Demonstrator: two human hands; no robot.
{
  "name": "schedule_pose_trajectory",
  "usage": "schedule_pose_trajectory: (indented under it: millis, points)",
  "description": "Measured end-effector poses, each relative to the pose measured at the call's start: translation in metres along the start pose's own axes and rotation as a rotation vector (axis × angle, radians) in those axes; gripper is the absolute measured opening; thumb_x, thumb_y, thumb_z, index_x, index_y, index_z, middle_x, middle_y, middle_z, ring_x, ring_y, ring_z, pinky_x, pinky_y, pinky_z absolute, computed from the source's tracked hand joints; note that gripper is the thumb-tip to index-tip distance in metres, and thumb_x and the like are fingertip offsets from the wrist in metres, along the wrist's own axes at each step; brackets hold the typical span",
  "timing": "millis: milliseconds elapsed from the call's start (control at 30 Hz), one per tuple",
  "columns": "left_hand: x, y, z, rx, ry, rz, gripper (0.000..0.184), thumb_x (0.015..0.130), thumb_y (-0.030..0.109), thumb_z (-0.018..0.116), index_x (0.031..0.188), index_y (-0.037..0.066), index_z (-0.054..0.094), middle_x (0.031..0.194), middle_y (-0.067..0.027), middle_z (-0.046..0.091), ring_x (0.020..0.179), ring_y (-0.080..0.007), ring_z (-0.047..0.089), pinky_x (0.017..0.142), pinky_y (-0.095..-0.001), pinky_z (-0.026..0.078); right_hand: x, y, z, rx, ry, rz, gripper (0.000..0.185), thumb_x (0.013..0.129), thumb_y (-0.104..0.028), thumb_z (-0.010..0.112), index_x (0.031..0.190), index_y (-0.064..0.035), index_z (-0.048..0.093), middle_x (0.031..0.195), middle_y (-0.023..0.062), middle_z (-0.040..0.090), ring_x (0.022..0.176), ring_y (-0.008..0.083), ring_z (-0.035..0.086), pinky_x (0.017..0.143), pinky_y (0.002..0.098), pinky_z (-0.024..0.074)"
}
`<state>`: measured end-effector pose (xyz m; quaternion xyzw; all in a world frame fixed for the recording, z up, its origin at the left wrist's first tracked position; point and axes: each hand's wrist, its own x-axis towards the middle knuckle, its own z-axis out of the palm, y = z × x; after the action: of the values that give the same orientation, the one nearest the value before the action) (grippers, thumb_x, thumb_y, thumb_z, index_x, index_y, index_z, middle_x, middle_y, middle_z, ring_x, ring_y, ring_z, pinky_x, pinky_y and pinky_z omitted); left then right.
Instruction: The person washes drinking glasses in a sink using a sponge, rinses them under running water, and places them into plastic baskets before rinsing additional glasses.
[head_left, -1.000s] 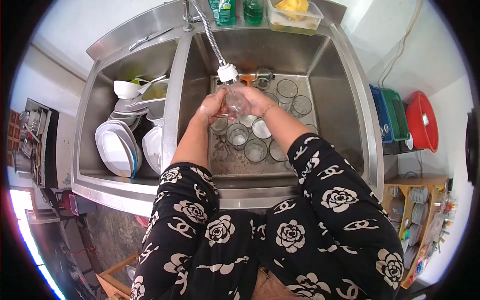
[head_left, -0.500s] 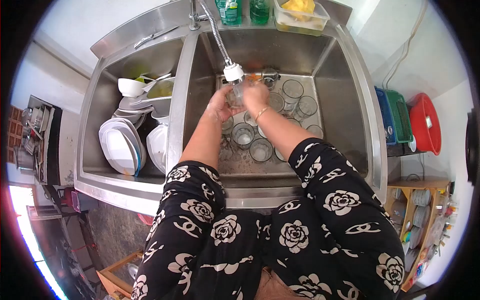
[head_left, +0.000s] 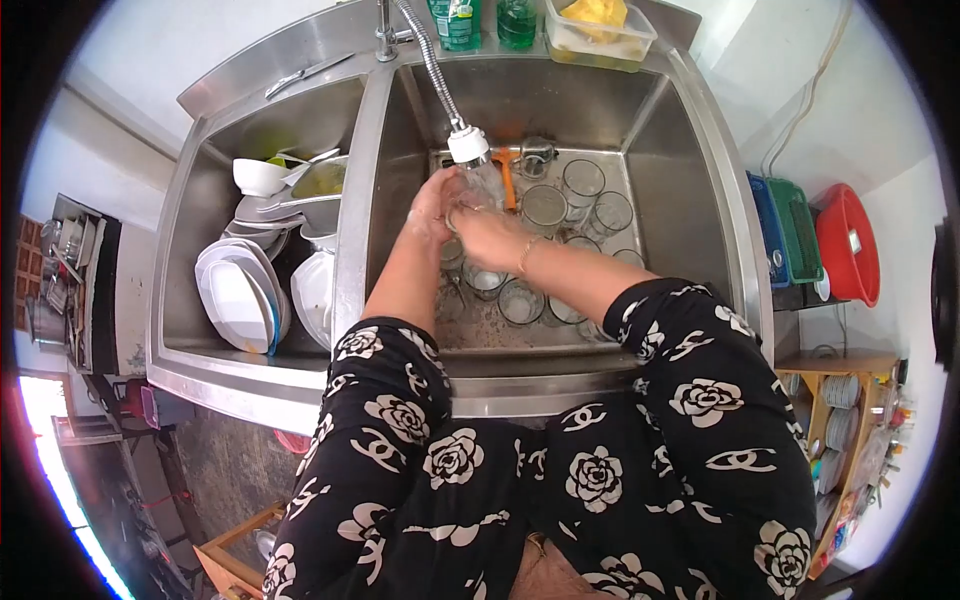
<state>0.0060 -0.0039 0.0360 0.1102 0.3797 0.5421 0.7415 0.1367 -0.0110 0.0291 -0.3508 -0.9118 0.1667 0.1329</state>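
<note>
Under the white faucet head (head_left: 467,145), a clear drinking glass (head_left: 483,186) is tilted with water running over it. My left hand (head_left: 432,207) is closed around its left side. My right hand (head_left: 482,240) crosses in front with its fingers curled against the glass's lower part; the fingertips are partly hidden. Below and right of my hands, several clear glasses stand on the sink floor, among them one glass (head_left: 544,206) close to my right hand and another glass (head_left: 521,301) under my right wrist. An orange T-shaped tool (head_left: 507,180) lies just behind the held glass.
The left basin holds stacked white plates (head_left: 235,298), a white bowl (head_left: 259,177) and utensils. A steel divider (head_left: 360,205) separates the basins. On the back ledge stand a green pouch (head_left: 457,22), a green bottle (head_left: 516,24) and a plastic tub (head_left: 600,45). A red basin (head_left: 846,245) hangs at right.
My right hand has moved down and left, from the upper right of the glass to its lower part. The orange tool now shows more fully. My left hand stays almost in place.
</note>
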Motion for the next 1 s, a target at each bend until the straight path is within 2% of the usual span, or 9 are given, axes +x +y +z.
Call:
schedule_pose_trajectory:
  millis: [100,200,333,400,533,700,833,933,1000]
  points:
    - [0.021,-0.012,-0.016,0.024,0.187,0.058,0.04,0.088,0.033,0.055,0.114,0.004,0.051,0.098,-0.0084,0.058,0.084,-0.0287,0.061,0.078,-0.0442,0.05,0.001,0.047,0.007,-0.286,-0.005,-0.36,0.027,0.084,-0.015,0.047,0.104,-0.0014,0.061,0.112,0.0202,0.06,0.107,0.0331,0.056,0.092,0.0541,0.0366]
    - [0.03,-0.016,-0.016,0.049,0.121,0.076,0.04,0.088,0.036,0.053,0.114,0.005,0.051,0.1,-0.007,0.058,0.09,-0.0283,0.059,0.079,-0.0438,0.049,0.014,-0.01,-0.042,0.309,-0.304,0.342,0.026,0.085,-0.017,0.049,0.108,-0.0076,0.058,0.106,0.0155,0.06,0.108,0.0264,0.054,0.092,0.0477,0.0379]
    - [0.013,-0.006,-0.012,0.195,0.067,-0.024,0.037,0.089,0.036,0.051,0.11,0.007,0.055,0.098,-0.0071,0.059,0.086,-0.0281,0.061,0.08,-0.0438,0.05,-0.015,-0.003,-0.027,-0.143,0.27,-0.249,0.027,0.082,-0.018,0.049,0.092,-0.0005,0.067,0.098,0.0201,0.065,0.105,0.0354,0.057,0.09,0.0472,0.0422]
    - [0.012,-0.004,-0.01,0.28,0.081,-0.089,0.036,0.088,0.036,0.051,0.109,0.007,0.056,0.097,-0.0078,0.059,0.083,-0.028,0.061,0.077,-0.0435,0.051,-0.014,0.02,-0.024,-0.229,0.066,-0.323,0.027,0.082,-0.016,0.049,0.102,-0.0027,0.062,0.108,0.0215,0.059,0.109,0.0356,0.055,0.091,0.0467,0.042]
    - [0.036,-0.007,-0.035,0.14,-0.027,-0.041,0.038,0.088,0.037,0.051,0.111,0.007,0.055,0.097,-0.0095,0.059,0.079,-0.0278,0.062,0.067,-0.0419,0.053,0.016,0.018,-0.005,0.425,-0.335,0.312,0.039,0.082,-0.012,0.051,0.12,-0.007,0.052,0.13,0.0242,0.047,0.116,0.0361,0.051,0.093,0.0459,0.0414]
    - [0.004,0.0,-0.022,0.172,0.023,-0.073,0.038,0.086,0.032,0.053,0.114,0.006,0.053,0.097,-0.0113,0.061,0.083,-0.0284,0.062,0.07,-0.0427,0.052,-0.015,0.017,-0.016,-0.081,0.068,-0.264,0.026,0.082,-0.017,0.053,0.098,0.0007,0.065,0.102,0.0228,0.063,0.104,0.0389,0.057,0.092,0.0466,0.0426]
    - [0.003,-0.003,-0.01,0.114,0.066,-0.023,0.033,0.085,0.027,0.054,0.109,0.005,0.055,0.101,-0.0119,0.061,0.087,-0.0285,0.062,0.082,-0.0467,0.05,-0.004,-0.005,-0.037,0.252,-0.273,0.332,0.03,0.08,-0.009,0.05,0.108,-0.004,0.061,0.117,0.0228,0.057,0.103,0.0378,0.057,0.086,0.0435,0.0463]
    - [0.016,-0.008,-0.014,-0.046,0.017,0.103,0.034,0.088,0.032,0.049,0.109,0.006,0.055,0.1,-0.012,0.062,0.087,-0.0277,0.062,0.08,-0.0477,0.05,0.004,-0.004,-0.015,0.473,-0.074,0.202,0.027,0.082,-0.011,0.05,0.104,-0.0004,0.061,0.117,0.0222,0.057,0.104,0.0376,0.057,0.086,0.0444,0.0459]
    - [0.025,-0.01,-0.024,-0.043,0.075,0.068,0.034,0.089,0.034,0.047,0.106,0.007,0.056,0.099,-0.012,0.063,0.087,-0.0276,0.062,0.079,-0.0482,0.05,-0.011,0.007,-0.013,0.064,0.035,-0.069,0.029,0.082,-0.012,0.051,0.106,0.0006,0.058,0.11,0.0197,0.06,0.101,0.0378,0.057,0.084,0.0451,0.0456]
